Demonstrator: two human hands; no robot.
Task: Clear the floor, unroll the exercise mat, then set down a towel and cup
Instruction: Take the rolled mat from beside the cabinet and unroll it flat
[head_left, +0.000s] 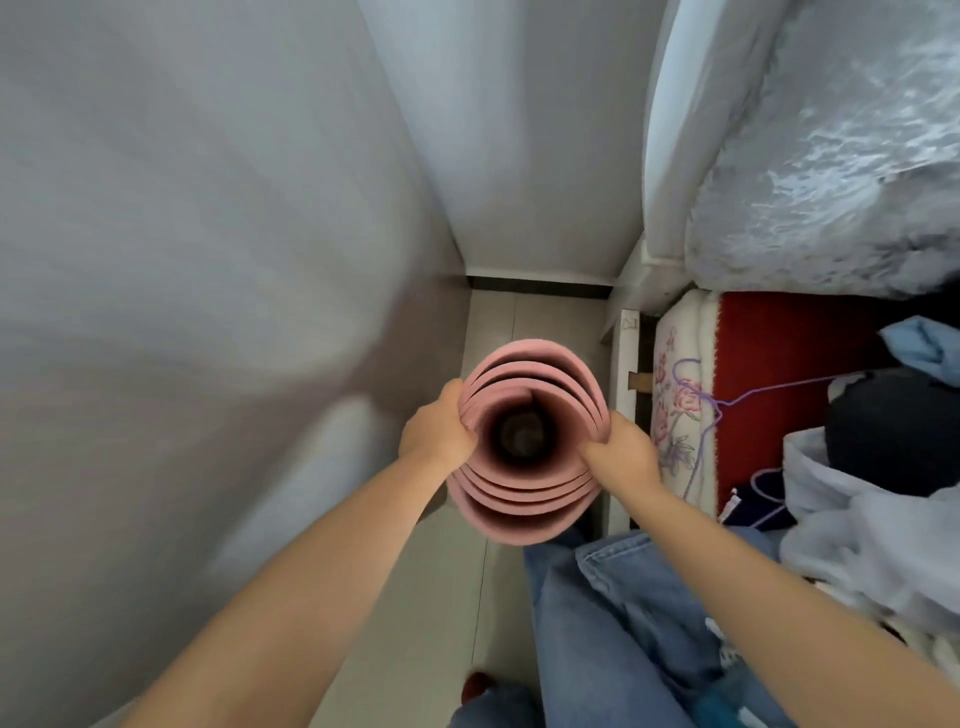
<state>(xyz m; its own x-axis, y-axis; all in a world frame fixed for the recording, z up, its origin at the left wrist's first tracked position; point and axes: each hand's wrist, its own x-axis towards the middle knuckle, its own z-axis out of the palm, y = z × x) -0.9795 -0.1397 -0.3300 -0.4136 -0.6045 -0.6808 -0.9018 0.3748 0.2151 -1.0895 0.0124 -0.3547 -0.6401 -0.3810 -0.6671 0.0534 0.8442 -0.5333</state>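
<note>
A pink exercise mat (524, 501) stands upright as a loose roll, and I look straight down into its open top end. My left hand (436, 431) grips the roll's left edge. My right hand (623, 447) grips its right edge. The layers spiral around a dark hollow core. The mat's lower end is hidden from this angle. No towel or cup is in view.
A white wall (208, 260) runs close on the left. A bed frame (623, 395) with a floral mattress edge, a red blanket (779, 389) and piled clothes (857, 519) fills the right. Pale floor tiles (530, 322) form a narrow strip between them. My jeans-clad legs (613, 623) stand below the mat.
</note>
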